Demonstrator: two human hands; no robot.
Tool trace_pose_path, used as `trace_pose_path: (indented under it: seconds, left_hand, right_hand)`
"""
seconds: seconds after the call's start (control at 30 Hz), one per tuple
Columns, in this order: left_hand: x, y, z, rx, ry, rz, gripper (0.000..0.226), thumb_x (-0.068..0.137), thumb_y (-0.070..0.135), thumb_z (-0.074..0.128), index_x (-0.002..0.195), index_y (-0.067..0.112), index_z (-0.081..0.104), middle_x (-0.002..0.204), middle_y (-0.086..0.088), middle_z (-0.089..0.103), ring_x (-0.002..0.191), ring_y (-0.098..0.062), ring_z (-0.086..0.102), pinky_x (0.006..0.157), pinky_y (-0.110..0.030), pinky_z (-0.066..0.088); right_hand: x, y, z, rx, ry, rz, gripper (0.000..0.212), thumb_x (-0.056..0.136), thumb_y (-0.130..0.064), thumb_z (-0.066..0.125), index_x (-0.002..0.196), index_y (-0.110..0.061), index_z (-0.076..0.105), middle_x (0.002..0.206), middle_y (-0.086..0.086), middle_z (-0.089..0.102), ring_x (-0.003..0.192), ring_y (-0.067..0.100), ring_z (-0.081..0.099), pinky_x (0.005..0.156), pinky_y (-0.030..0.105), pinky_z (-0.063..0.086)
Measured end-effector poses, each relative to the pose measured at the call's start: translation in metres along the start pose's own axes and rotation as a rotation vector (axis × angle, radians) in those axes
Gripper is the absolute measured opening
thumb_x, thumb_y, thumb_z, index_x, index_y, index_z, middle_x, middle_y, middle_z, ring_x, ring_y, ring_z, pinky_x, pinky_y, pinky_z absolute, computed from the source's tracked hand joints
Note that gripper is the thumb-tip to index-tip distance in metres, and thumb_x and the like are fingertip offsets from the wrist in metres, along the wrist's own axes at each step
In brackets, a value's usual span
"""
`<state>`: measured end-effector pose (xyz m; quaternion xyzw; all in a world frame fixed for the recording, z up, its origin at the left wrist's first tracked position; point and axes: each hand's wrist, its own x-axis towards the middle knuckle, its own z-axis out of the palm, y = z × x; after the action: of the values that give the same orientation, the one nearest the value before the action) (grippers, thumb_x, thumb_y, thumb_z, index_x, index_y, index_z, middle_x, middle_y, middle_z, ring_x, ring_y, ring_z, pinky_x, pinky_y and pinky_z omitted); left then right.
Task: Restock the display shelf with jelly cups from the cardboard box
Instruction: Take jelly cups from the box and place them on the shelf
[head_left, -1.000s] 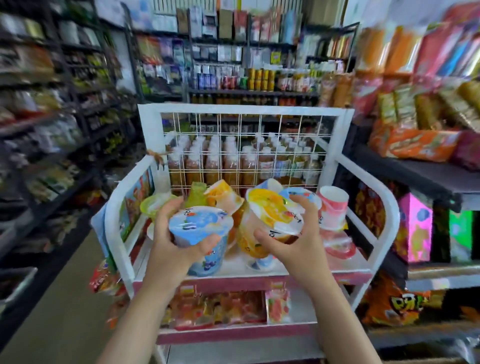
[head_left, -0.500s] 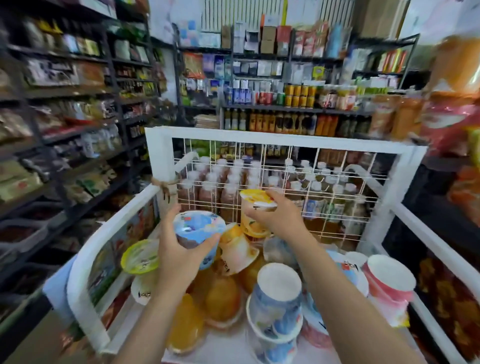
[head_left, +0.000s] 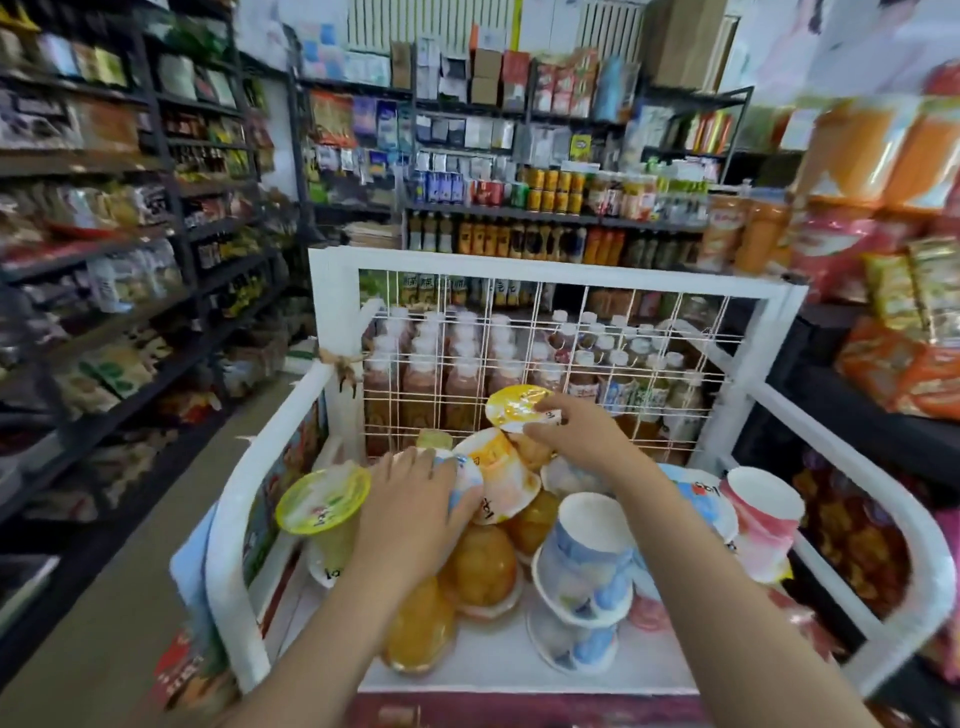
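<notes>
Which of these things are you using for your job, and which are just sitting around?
For the job:
left hand on a blue jelly cup
right hand holding an orange jelly cup
white display shelf

Just around:
bottles behind the grid
snack bags

Jelly cups (head_left: 483, 561) piled in display shelf (head_left: 550, 270) (bottles (head_left: 457, 364) behind).

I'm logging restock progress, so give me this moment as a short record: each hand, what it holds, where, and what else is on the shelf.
left hand: holds blue cup, lowered onto the pile
right hand: pinches orange cup near the wire back
shelf: white, holds piled orange cups, stacked blue cups, pink cups, green cup
behind wire back: bottles
cardboard box: not in view
</notes>
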<state>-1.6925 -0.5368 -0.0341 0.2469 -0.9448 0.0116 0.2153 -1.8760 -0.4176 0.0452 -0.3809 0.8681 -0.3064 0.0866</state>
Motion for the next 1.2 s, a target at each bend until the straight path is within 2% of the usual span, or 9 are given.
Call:
trace_pose_path:
  seconds: [0.17,0.23,0.37,0.5,0.57,0.63,0.77,1.03,1.2]
  left_hand:
    - [-0.011,0.002,-0.011,-0.001,-0.193,0.081,0.101,0.077,0.072,-0.011,0.150,0.023,0.038,0.157,-0.012,0.036,0.146,-0.034,0.025,0.121,-0.048,0.009]
    - [-0.014,0.001,-0.017,-0.026,-0.186,0.090,0.101,0.076,0.074,-0.010,0.150,0.023,0.036,0.157,-0.011,0.036,0.145,-0.032,0.026,0.121,-0.047,0.009]
    - [-0.033,0.020,-0.033,-0.421,0.154,0.218,0.068,0.093,0.061,0.030,0.134,0.013,0.056,0.139,-0.011,0.055,0.130,-0.033,0.046,0.113,-0.053,0.030]
    - [-0.065,0.100,-0.053,-0.813,0.321,0.497,0.044,0.096,0.042,0.046,0.121,0.011,0.063,0.121,-0.005,0.064,0.113,-0.023,0.054,0.098,-0.036,0.038]
    - [-0.093,0.151,-0.036,-0.889,0.226,0.638,0.038,0.095,0.038,0.050,0.121,0.012,0.063,0.118,-0.003,0.065,0.110,-0.020,0.055,0.095,-0.030,0.038]
    - [-0.122,0.194,0.002,-0.871,0.013,0.711,0.041,0.094,0.041,0.050,0.122,0.014,0.062,0.120,-0.002,0.064,0.111,-0.022,0.058,0.094,-0.030,0.039]
    - [-0.163,0.260,0.087,-0.602,-0.414,0.776,0.070,0.089,0.063,0.034,0.139,0.017,0.053,0.139,-0.002,0.055,0.127,-0.025,0.051,0.103,-0.038,0.041]
    - [-0.206,0.441,0.180,-0.544,-0.627,0.781,0.075,0.089,0.065,0.032,0.148,0.019,0.042,0.150,-0.002,0.045,0.139,-0.023,0.041,0.113,-0.044,0.036]
    - [-0.244,0.519,0.250,-0.401,-0.779,0.737,0.084,0.084,0.070,0.023,0.154,0.025,0.026,0.160,0.002,0.028,0.147,-0.019,0.026,0.118,-0.041,0.028]
  right_hand:
    - [-0.052,-0.008,0.003,-0.072,0.146,-0.096,0.044,0.093,-0.041,0.063,0.131,-0.018,0.060,0.132,-0.001,0.058,0.123,0.016,0.052,0.097,0.028,0.041]
    - [-0.084,-0.009,0.003,-0.048,0.238,-0.154,0.039,0.093,-0.036,0.064,0.128,-0.018,0.061,0.125,-0.004,0.055,0.116,0.007,0.047,0.092,0.019,0.034]
    - [-0.165,0.004,0.004,-0.062,0.498,-0.188,0.031,0.095,-0.024,0.063,0.125,-0.017,0.060,0.122,-0.003,0.054,0.107,0.006,0.049,0.087,0.015,0.036]
    - [-0.255,0.053,0.000,-0.198,0.689,-0.079,0.035,0.095,-0.034,0.054,0.123,-0.014,0.061,0.120,0.001,0.059,0.106,0.012,0.056,0.087,0.025,0.045]
    - [-0.304,0.098,0.006,-0.335,0.636,0.128,0.041,0.094,-0.043,0.049,0.126,-0.019,0.059,0.123,0.000,0.059,0.110,0.017,0.056,0.088,0.034,0.048]
    - [-0.349,0.145,0.017,-0.434,0.494,0.392,0.047,0.095,-0.051,0.047,0.133,-0.025,0.052,0.130,-0.002,0.055,0.120,0.020,0.052,0.096,0.039,0.045]
    - [-0.421,0.219,0.029,-0.430,0.296,0.719,0.058,0.096,-0.056,0.044,0.147,-0.028,0.038,0.149,-0.001,0.041,0.138,0.022,0.037,0.112,0.039,0.031]
    - [-0.511,0.384,0.014,-0.170,0.313,0.976,0.059,0.097,-0.057,0.043,0.149,-0.030,0.035,0.154,-0.003,0.038,0.143,0.019,0.034,0.117,0.037,0.027]
    - [-0.539,0.498,0.034,0.070,0.174,1.124,0.066,0.094,-0.063,0.043,0.149,-0.029,0.034,0.156,-0.001,0.035,0.142,0.021,0.035,0.116,0.039,0.034]
